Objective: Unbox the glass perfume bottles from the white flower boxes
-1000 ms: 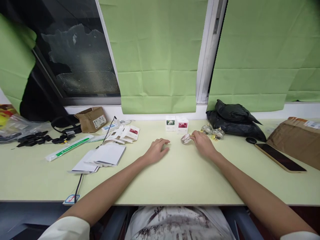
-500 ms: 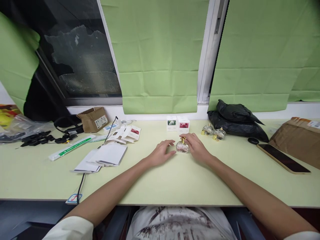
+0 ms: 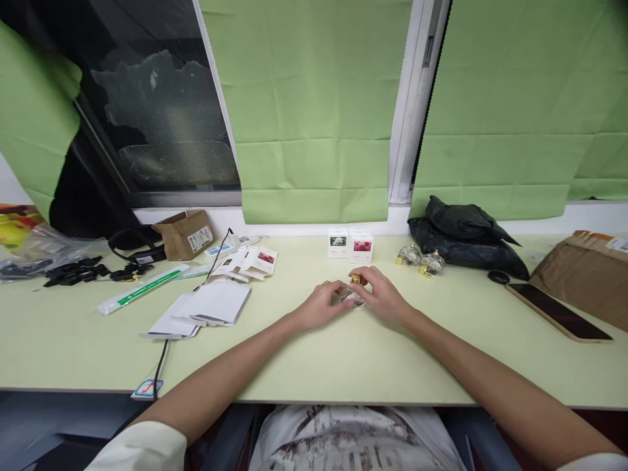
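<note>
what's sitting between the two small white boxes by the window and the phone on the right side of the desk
In the head view, two glass bottles with gold caps and a small black object lie between the white boxes and the phone.

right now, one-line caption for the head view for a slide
Both hands, left hand and right hand, close around a small glass bottle on a pale green desk.

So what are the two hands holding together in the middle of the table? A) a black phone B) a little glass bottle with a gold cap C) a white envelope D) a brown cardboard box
B: the left hand and the right hand both close around the little glass bottle with its gold cap up, while the phone lies far off to the right, untouched.
</note>
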A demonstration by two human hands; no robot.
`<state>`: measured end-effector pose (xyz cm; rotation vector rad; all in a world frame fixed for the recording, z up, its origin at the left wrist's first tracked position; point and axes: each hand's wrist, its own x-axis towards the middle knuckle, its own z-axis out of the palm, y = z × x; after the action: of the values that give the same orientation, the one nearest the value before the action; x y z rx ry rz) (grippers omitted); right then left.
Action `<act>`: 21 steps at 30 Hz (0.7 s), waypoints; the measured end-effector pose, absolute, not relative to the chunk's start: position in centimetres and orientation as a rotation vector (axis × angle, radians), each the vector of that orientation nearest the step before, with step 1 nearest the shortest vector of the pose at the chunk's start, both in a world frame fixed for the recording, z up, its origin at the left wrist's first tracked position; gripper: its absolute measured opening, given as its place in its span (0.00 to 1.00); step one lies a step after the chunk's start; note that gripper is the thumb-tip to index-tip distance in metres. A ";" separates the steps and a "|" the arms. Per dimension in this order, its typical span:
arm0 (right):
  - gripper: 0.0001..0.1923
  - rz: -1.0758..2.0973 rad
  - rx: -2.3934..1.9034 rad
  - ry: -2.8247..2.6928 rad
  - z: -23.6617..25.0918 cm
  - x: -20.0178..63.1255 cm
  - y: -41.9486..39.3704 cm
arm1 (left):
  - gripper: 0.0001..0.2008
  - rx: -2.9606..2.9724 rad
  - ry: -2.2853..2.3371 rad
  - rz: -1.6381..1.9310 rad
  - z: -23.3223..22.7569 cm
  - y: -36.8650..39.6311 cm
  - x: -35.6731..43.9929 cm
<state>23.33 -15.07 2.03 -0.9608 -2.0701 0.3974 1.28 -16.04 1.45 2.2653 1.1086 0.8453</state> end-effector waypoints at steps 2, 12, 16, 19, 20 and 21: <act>0.10 0.397 -0.953 -2.074 2.1 23.2 -15.1 | 0.21 2.258 1.111 0.851 1.2 -15.9 1.4; 0.07 0.368 -0.914 -2.096 2.5 23.0 -15.5 | 0.20 2.310 1.123 0.804 0.7 -15.7 1.5; 0.08 0.367 -0.908 -2.092 2.4 23.1 -15.5 | 0.20 2.321 1.129 0.792 0.7 -15.6 1.4; 0.09 0.396 -0.893 -2.076 2.6 23.1 -15.5 | 0.20 2.320 1.138 0.785 0.7 -15.6 1.5; 0.09 0.421 -0.888 -2.048 2.7 23.1 -15.4 | 0.19 2.324 1.146 0.785 0.7 -15.6 1.5; 0.09 0.445 -0.881 -2.002 2.9 23.1 -15.4 | 0.19 2.330 1.152 0.787 0.8 -15.7 1.5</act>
<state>23.11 -15.41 2.92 -0.8811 -2.0016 0.4448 1.51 -15.67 0.80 2.3305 1.1519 0.7870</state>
